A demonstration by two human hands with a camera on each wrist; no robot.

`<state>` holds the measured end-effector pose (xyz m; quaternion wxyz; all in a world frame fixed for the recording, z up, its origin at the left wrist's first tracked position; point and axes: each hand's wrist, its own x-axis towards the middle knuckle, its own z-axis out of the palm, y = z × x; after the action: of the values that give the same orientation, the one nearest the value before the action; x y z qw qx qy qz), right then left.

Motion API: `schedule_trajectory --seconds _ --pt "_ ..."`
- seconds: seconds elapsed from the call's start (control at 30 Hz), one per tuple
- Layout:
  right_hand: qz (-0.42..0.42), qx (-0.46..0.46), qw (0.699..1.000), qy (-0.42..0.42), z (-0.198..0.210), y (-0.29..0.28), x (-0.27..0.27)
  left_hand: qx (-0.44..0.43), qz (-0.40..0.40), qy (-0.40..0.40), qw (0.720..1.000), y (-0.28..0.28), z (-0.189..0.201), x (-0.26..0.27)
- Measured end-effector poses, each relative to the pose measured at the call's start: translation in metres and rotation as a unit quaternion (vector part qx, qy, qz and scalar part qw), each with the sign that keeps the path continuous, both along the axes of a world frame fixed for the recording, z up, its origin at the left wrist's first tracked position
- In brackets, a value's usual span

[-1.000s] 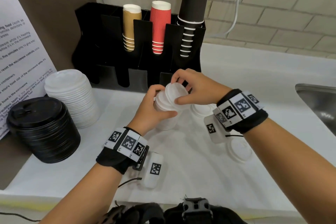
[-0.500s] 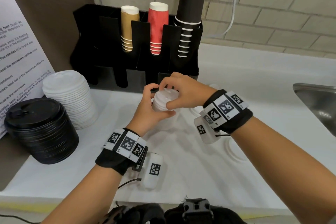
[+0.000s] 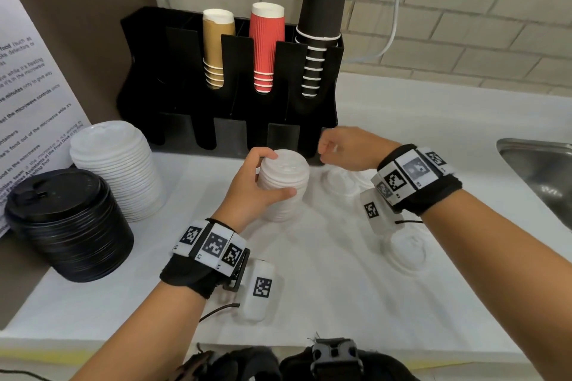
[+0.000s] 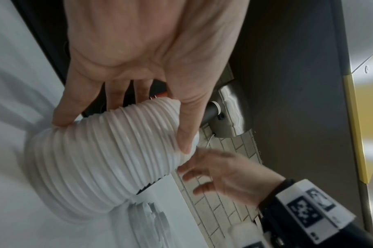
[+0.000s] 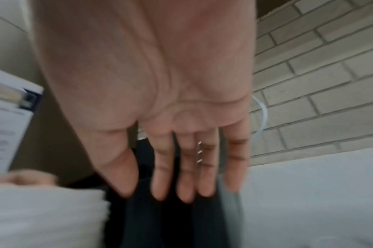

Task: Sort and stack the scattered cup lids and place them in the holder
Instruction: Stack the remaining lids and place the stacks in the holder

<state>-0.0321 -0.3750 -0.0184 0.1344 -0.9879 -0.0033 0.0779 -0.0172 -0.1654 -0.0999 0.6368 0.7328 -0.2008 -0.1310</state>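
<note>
A stack of small white lids stands on the white counter, just in front of the black holder. My left hand grips this stack, thumb on the near side and fingers round the far side; the left wrist view shows the ribbed stack in that grasp. My right hand hovers just right of the stack, holding nothing. In the right wrist view its fingers are straight and bare. Two loose white lids lie on the counter, one beside the stack, one under my right wrist.
A taller stack of larger white lids and a stack of black lids stand at the left. The holder carries brown, red and black cups in its upper slots. A steel sink lies at the right edge.
My right hand pressed a lid onto the stack's top, then let go and moved off to the right. The left hand kept its grip on the stack.
</note>
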Motion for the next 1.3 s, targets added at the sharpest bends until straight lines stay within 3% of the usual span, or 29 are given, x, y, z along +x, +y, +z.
schedule_trajectory --seconds 0.07,0.17,0.33,0.47,0.6,0.73,0.93,1.3 --pt "-0.039 -0.101 0.990 0.086 -0.010 -0.009 0.002 0.003 -0.001 -0.002 1.000 -0.001 0.000 0.000" --pt "-0.057 -0.153 0.974 0.155 -0.029 -0.018 0.002 0.005 0.001 0.004 1.000 -0.001 0.001 0.000" --pt "-0.026 -0.223 0.959 0.173 -0.047 -0.020 0.007 0.017 0.009 -0.001 1.000 -0.002 0.003 -0.001" --pt "-0.017 -0.227 0.963 0.143 -0.050 -0.022 0.006 0.031 0.007 -0.004 0.999 -0.003 0.007 -0.001" --pt "-0.021 -0.175 0.978 0.106 -0.046 -0.021 0.004 0.038 0.003 -0.007 0.999 -0.005 0.010 0.000" --pt "-0.017 -0.016 0.996 0.081 -0.019 -0.025 0.005 0.031 -0.001 -0.017 0.999 -0.005 0.010 0.001" --pt "0.022 0.196 0.979 0.047 0.014 -0.010 0.007 0.017 0.009 -0.012 1.000 -0.006 0.008 0.002" --pt "0.099 0.166 0.980 0.042 0.005 0.022 0.024 0.013 0.011 0.010 1.000 -0.009 0.006 0.005"
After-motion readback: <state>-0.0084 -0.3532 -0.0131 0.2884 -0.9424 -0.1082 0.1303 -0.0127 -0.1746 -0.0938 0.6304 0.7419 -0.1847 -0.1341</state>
